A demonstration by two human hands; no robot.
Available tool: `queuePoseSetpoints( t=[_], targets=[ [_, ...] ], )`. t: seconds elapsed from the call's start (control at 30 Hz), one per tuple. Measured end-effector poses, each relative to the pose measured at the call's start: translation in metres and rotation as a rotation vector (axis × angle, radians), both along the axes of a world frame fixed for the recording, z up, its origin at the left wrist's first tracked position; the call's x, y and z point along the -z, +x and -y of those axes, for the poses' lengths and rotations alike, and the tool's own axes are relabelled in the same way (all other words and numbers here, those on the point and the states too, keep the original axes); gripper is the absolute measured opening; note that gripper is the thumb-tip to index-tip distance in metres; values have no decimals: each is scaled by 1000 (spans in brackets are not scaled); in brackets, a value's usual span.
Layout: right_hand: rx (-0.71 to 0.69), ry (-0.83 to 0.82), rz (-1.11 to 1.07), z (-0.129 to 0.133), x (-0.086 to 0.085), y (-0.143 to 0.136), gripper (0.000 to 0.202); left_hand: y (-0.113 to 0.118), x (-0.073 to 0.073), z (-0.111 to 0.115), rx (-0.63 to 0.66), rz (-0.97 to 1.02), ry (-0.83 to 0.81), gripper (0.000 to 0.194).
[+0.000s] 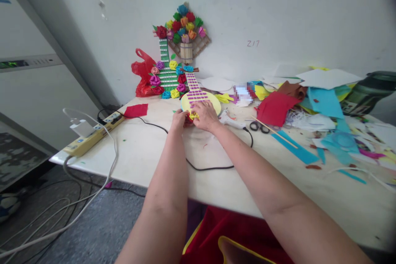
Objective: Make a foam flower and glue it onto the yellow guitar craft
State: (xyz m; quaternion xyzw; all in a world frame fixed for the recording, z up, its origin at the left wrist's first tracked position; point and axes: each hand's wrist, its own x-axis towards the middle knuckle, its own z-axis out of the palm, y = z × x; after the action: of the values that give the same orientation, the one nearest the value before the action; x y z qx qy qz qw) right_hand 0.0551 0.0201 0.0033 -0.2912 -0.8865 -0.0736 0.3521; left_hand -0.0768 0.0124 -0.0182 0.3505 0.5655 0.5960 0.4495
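A yellow guitar-shaped craft (201, 98) with a purple-striped neck and a round body leans at the back of the table. At its lower left edge are a yellow paper flower (193, 115) and a red one. My left hand (180, 119) is at the red flower, fingers pressed together. My right hand (204, 115) lies over the body's lower part, its fingers bent onto the yellow flower. Beside my right hand rests a white glue gun (232, 120) with a black cord.
Behind stand a green guitar craft (168, 76) and a flower basket craft (186, 53). A power strip (81, 145) sits left; scissors (260, 127), a stick, red cloth (275, 107), blue strips (295, 147), scraps and a dark green bottle (369, 90) lie right. The black cord loops across the front.
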Motion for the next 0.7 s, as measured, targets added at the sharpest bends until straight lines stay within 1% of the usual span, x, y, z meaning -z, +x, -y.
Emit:
queuePoseSetpoints(
  t=[0.17,0.3,0.5,0.7],
  targets=[
    [100,-77,-42,-9,0,9,20,1,-1,0,-1,16,-6,16],
    [159,-130,-62,-15,1,14,23,2,-3,2,25,-4,-18,19],
    [160,-140,-13,-12,1,15,25,3,-3,3,41,-13,-40,21],
    [141,-98,45,-4,-1,15,25,2,-1,0,40,1,-72,24]
  ],
)
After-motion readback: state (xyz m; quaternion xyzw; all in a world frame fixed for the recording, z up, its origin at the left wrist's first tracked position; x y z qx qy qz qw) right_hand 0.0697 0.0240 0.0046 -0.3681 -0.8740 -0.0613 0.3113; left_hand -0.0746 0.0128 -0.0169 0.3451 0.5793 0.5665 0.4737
